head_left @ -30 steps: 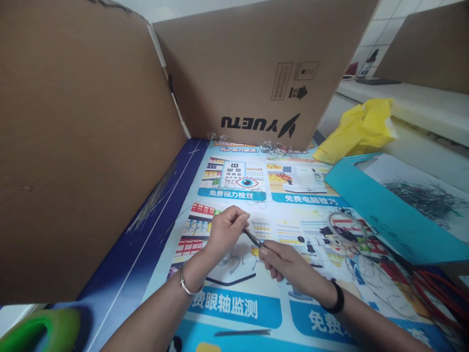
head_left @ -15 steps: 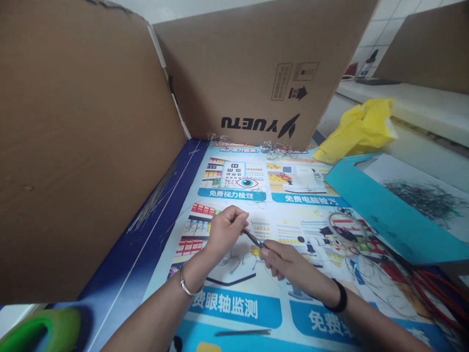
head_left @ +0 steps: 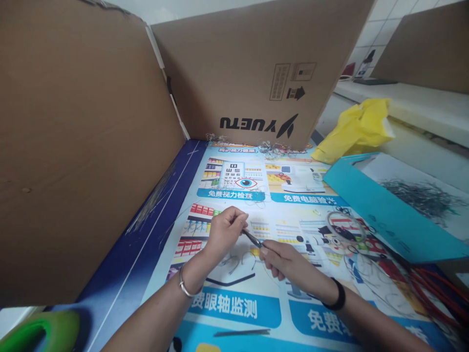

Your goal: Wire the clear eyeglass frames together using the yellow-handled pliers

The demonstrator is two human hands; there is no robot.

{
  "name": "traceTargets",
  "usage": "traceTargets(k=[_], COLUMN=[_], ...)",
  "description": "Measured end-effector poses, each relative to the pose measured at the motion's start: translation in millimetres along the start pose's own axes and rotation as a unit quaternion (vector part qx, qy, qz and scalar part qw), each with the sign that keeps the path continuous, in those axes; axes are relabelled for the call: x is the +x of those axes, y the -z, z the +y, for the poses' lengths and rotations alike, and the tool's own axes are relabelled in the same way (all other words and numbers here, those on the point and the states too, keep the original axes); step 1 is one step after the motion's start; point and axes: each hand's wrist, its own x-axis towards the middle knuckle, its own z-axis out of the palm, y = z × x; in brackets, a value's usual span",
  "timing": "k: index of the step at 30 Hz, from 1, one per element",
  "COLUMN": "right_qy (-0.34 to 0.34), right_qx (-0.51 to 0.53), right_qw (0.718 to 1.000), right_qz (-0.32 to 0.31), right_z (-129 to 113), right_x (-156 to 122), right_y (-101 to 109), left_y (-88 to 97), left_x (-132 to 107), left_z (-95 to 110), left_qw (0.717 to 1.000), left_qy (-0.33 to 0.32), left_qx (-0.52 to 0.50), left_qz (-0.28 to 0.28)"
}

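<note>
My right hand (head_left: 280,259) is wrapped round a slim dark metal tool that looks like pliers (head_left: 252,238), its jaws pointing up and left. My left hand (head_left: 227,229) is closed in a pinch at the tips of those jaws. Whatever sits between its fingers is too small to make out. Beneath the hands lies a printed mat (head_left: 266,215), with a few short thin wires (head_left: 230,264) between my wrists. Closer to me, a thin dark strip (head_left: 242,333) rests flat on it.
Cardboard panels (head_left: 249,63) stand at the left and back. To the right, a blue box (head_left: 388,210) holds a tangle of wire pieces (head_left: 421,198), near a yellow bag (head_left: 355,129). A wire coil (head_left: 346,227) and red cables (head_left: 432,293) lie nearby. Green tape (head_left: 54,327) sits front left.
The view has shifted very slightly. Both hands and the pliers keep nearly the same position and grip.
</note>
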Motion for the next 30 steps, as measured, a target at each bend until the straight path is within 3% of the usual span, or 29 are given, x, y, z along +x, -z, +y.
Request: traceTargets(k=[6, 18, 30], right_qy=[-0.011, 0.015, 0.014], right_qx=[-0.034, -0.006, 0.004], right_qw=[0.999, 1.0, 1.0], right_qz=[0.019, 0.008, 0.005], right_z=[-4.3, 6.8, 5.8], right_x=[-0.6, 0.2, 0.5], right_y=[0.2, -0.9, -1.1], left_y=[-0.5, -0.9, -2.0], left_x=[-0.2, 1.0, 0.0], left_z=[0.6, 1.8, -3.1], left_qw=[1.0, 0.999, 1.0], left_qy=[0.007, 0.022, -0.001], left_qx=[-0.015, -0.036, -0.023], left_qz=[-0.002, 0.002, -0.014])
